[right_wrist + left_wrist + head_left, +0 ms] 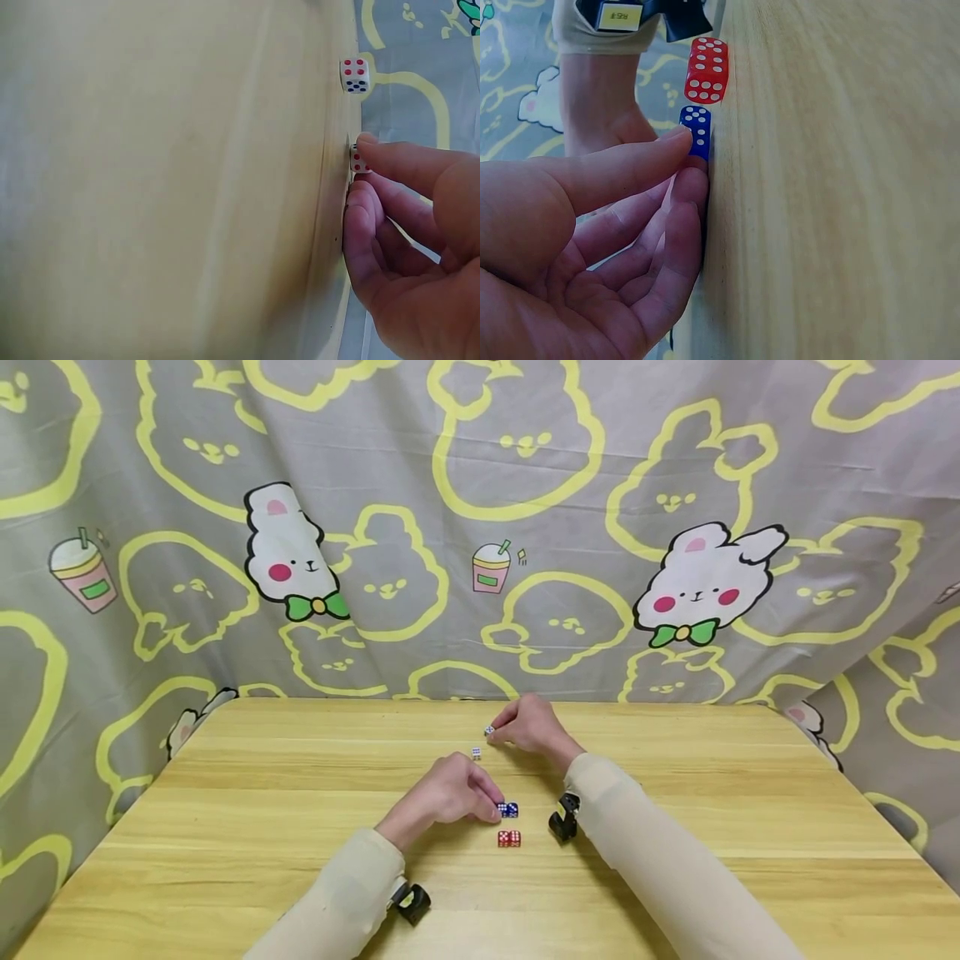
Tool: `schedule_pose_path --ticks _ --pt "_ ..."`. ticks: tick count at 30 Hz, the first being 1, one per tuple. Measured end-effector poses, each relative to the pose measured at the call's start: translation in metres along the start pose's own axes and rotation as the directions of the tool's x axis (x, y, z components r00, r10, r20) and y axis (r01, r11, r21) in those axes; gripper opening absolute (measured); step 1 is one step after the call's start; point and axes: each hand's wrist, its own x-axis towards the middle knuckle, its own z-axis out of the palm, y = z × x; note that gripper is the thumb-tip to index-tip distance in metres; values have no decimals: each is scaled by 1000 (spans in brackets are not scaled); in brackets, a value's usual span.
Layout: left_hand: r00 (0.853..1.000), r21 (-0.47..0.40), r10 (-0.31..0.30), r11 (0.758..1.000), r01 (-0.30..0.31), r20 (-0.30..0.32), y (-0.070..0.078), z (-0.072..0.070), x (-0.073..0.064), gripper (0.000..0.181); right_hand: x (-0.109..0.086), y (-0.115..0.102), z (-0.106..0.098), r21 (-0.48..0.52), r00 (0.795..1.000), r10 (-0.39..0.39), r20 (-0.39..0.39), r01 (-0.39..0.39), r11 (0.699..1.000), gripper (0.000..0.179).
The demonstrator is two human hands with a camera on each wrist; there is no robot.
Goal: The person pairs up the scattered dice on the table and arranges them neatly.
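Observation:
Two blue dice [512, 810] stand side by side on the wooden table. My left hand [450, 789] pinches the left one of the pair between thumb and fingers, partly covering it in the left wrist view. Just nearer to me, two red dice [509, 839] sit against each other. Toward the back of the table, my right hand [532, 725] holds a white die [360, 159] between thumb and fingertips, low at the tabletop. A second white die [476, 752] rests apart, a little to the left and nearer.
The wooden table [262, 827] reaches back to a grey curtain [465, 635] printed with yellow outlines and white rabbits. Black wrist devices [564, 818] sit below both sleeves, the right one close to the right of the blue dice.

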Motion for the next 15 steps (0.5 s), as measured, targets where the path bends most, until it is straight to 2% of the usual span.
schedule_pose_path --ticks 15 --pt "1000 -8 7 1000 -7 2 -1 -1 1 14 0 5 -1 -7 999 -33 -16 33 999 12"
